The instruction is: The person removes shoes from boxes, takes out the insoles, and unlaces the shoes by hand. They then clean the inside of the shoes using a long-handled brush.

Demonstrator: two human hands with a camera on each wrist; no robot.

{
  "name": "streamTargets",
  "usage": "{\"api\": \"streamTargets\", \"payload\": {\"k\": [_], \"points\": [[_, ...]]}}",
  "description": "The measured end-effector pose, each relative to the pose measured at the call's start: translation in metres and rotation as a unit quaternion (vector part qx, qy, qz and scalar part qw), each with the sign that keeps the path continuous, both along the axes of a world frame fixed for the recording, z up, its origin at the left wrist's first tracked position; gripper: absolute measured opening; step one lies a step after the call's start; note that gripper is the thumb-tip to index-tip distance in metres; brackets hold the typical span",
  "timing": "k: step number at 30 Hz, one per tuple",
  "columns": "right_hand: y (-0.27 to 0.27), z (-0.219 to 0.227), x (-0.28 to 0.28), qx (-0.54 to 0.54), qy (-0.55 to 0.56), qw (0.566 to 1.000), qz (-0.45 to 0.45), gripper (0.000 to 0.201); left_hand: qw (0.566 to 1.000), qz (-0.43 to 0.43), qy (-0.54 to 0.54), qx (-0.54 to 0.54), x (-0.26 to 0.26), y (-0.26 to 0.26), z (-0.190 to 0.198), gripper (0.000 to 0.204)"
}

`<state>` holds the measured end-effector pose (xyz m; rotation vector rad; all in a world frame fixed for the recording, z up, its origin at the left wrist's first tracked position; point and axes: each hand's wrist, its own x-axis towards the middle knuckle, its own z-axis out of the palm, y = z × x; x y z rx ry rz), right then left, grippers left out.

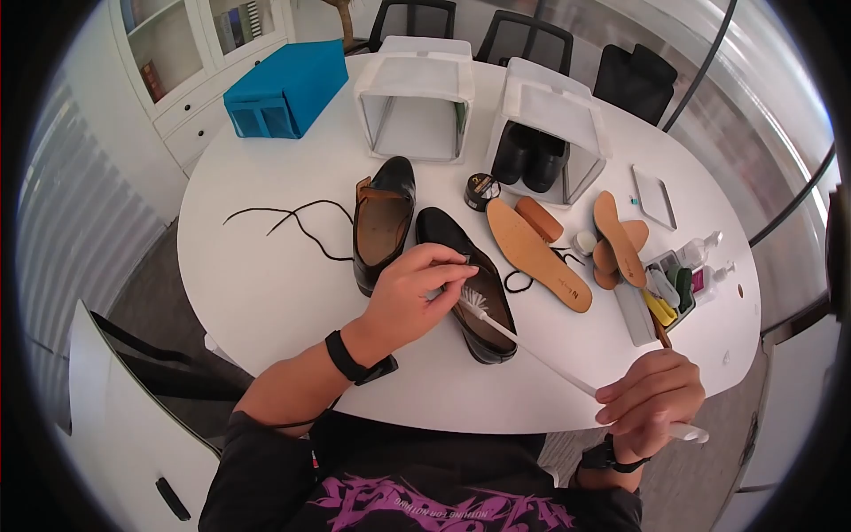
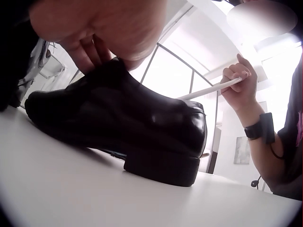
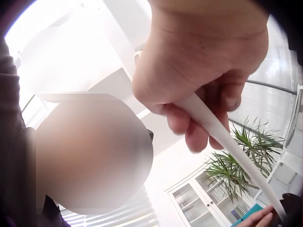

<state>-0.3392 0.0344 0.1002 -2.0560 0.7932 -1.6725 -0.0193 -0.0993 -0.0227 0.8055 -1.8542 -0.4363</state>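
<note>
A long white brush (image 1: pixel 551 365) slants down to the left, its bristle head (image 1: pixel 475 300) inside the opening of a black leather shoe (image 1: pixel 434 229). My right hand (image 1: pixel 656 399) grips its handle near the hooked end. At the shoe's upper, my left hand (image 1: pixel 415 288) pinches the tongue area between thumb and fingers, partly covering the opening. In the left wrist view, the same shoe (image 2: pixel 161 118) stands on its sole and heel. Left of it stands the matching shoe (image 1: pixel 383 217) with a brown insole inside.
A loose black lace (image 1: pixel 306 232) trails over the white table (image 1: pixel 257 310). To the right are tan insoles (image 1: pixel 541 257), a round black tin (image 1: pixel 480 191), a brown block (image 1: pixel 539 219) and a caddy (image 1: pixel 634 315) with bottles. Behind stand two white boxes (image 1: pixel 415 55) and a blue box (image 1: pixel 288 89).
</note>
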Motion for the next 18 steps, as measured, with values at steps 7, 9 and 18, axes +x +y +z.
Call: {"api": "streamTargets", "payload": {"k": [7, 9, 18], "points": [[-0.052, -0.051, 0.032, 0.037, 0.177, 0.983, 0.014, 0.031, 1.000, 0.008, -0.003, 0.002, -0.003, 0.001, 0.001, 0.031], [-0.046, -0.045, 0.017, 0.069, 0.112, 0.991, 0.019, 0.039, 1.000, 0.023, 0.000, 0.004, -0.002, -0.001, 0.002, 0.031], [-0.018, -0.005, 0.013, -0.020, 0.026, 0.997, -0.068, 0.066, 0.999, 0.006, -0.006, 0.032, -0.002, 0.001, 0.001, 0.031]]}}
